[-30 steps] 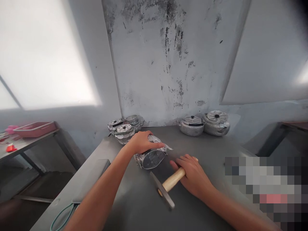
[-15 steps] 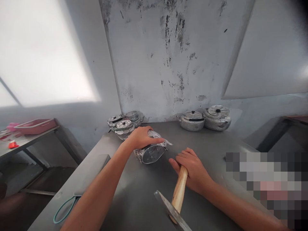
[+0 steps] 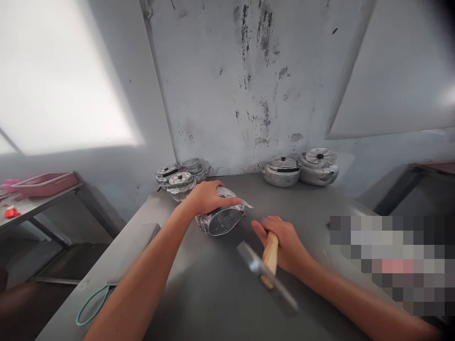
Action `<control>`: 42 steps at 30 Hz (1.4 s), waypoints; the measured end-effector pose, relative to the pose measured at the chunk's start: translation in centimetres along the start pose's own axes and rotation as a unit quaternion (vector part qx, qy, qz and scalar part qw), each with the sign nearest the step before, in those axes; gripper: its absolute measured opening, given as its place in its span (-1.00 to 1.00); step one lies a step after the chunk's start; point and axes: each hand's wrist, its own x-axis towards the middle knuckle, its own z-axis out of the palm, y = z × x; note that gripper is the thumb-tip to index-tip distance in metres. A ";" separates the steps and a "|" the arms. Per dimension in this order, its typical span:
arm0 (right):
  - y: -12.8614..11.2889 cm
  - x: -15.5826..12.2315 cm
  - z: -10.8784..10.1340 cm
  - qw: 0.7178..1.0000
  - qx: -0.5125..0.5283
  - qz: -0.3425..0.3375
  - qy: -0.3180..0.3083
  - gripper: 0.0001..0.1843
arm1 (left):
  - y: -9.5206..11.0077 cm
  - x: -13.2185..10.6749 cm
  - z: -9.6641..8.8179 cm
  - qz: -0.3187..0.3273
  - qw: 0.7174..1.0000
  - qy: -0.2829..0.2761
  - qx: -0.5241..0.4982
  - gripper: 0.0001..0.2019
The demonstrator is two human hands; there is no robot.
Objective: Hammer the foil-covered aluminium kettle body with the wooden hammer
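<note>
My left hand (image 3: 208, 198) is wrapped over the top of a silvery metal pot (image 3: 225, 221), which lies tipped on its side with its mouth towards me. The pot's rim looks bent out of round, and a handle juts out on its right. In my right hand (image 3: 286, 241) is a hammer (image 3: 270, 255), gripped by its wooden handle. The hammer's metal head hangs over the tabletop on my side of the hand, apart from the pot and smeared by motion.
Several small metal pots (image 3: 180, 185) stand at the table's back left. Two lidded pots, one squat (image 3: 282, 176) and one larger (image 3: 319, 171), sit at the back right. A grey case (image 3: 137, 246) with a teal loop (image 3: 81, 308) lies left. A pink basket (image 3: 50, 183) rests on another table.
The hammer head has swung up and to the right, turning in my right hand. My left hand still holds the pot in place. The whole view has shifted slightly.
</note>
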 end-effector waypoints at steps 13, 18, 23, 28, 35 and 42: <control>-1.7 0.9 -1.1 0.875 0.420 0.228 -0.078 -0.41 | -0.3 0.2 0.2 0.008 1.000 0.002 0.000 -0.19; -3.2 0.2 -1.8 0.780 0.491 0.297 -0.248 -0.43 | -0.2 0.2 0.2 0.011 1.000 0.006 0.006 -0.19; -4.4 -0.6 -2.2 0.705 0.464 0.300 -0.444 -0.45 | -0.2 0.2 0.2 0.025 1.000 -0.001 0.015 -0.20; -5.3 -0.9 -2.8 0.821 0.224 0.207 -0.484 -0.45 | -0.4 0.3 0.2 0.004 1.000 0.004 0.015 -0.19; -2.3 0.0 -1.8 0.954 -0.203 -0.101 -0.194 -0.61 | -0.3 0.3 0.2 0.011 1.000 0.005 0.017 -0.13; -1.4 0.4 -1.5 0.971 -0.175 -0.164 0.023 -0.72 | -0.4 0.4 0.4 0.014 1.000 0.007 0.015 -0.17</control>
